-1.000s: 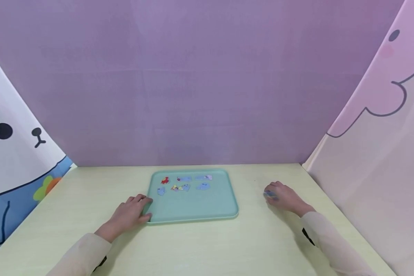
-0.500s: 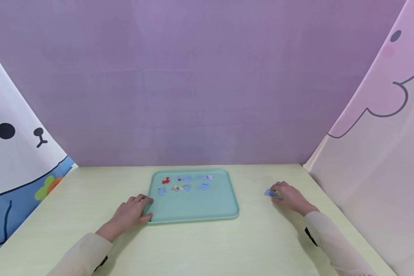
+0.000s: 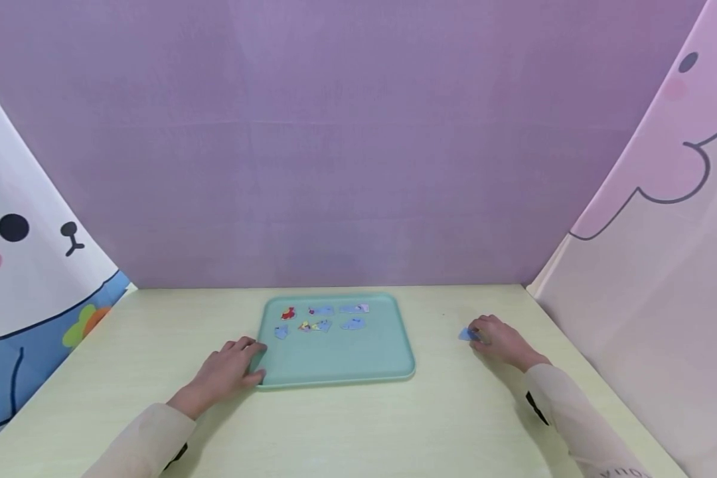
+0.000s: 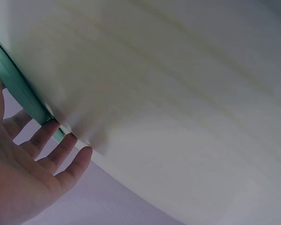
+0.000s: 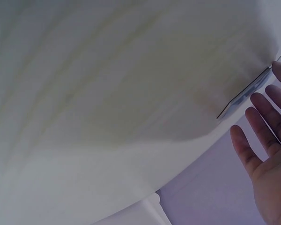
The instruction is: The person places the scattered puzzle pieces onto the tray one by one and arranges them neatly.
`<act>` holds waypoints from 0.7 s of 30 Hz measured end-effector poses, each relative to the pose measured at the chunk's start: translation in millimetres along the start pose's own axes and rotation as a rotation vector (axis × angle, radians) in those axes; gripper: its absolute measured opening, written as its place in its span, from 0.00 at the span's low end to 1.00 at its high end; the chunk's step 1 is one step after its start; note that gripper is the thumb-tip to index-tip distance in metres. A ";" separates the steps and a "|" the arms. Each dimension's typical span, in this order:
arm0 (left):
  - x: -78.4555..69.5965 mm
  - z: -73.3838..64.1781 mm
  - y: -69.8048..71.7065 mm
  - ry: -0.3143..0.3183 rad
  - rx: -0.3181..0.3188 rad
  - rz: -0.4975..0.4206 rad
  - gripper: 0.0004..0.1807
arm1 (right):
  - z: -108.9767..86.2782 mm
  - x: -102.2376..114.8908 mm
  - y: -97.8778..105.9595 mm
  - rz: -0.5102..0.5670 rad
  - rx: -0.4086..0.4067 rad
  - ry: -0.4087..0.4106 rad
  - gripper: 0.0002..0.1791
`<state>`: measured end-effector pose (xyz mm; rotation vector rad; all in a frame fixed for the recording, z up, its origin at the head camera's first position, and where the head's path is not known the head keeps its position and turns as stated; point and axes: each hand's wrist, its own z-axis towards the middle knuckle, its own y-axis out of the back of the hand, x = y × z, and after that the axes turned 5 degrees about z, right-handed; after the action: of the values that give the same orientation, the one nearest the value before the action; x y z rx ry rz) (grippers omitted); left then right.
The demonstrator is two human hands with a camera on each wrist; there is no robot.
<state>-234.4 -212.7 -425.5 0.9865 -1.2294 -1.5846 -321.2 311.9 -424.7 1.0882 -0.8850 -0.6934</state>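
Note:
A mint green tray [image 3: 334, 362] lies on the table with several flat printed puzzle pieces near its far side, among them a red piece [image 3: 288, 313] and a blue piece [image 3: 353, 323]. My left hand [image 3: 227, 369] rests at the tray's left edge, its thumb and index finger reaching over the rim. In the left wrist view, other fingertips touch down beside the tray [image 4: 18, 89]. To the right of the tray, my right hand [image 3: 498, 341] pinches a blue puzzle piece [image 3: 465, 334] low over the table, its right part covered by the fingers.
The pale table [image 3: 364, 425] ends at a purple backdrop [image 3: 346, 166]. A cloth printed with a white cartoon animal [image 3: 36, 279] hangs at the left, and a pink and white one [image 3: 651, 279] at the right.
My right hand has shifted slightly right and its fingers have moved along the piece, so more of its blue left end shows. The left hand stays at the tray.

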 end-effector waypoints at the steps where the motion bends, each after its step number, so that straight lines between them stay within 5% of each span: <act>1: 0.2 0.0 -0.3 0.000 0.001 0.000 0.26 | 0.8 0.3 -0.5 -0.002 0.003 -0.002 0.15; 21: 2.0 0.4 -2.6 -0.005 -0.006 -0.009 0.26 | 9.8 -0.3 -5.4 -0.008 0.022 0.007 0.14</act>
<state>-235.8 -214.1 -428.1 0.9855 -1.2245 -1.5980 -330.1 306.0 -427.9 1.1138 -0.8841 -0.6876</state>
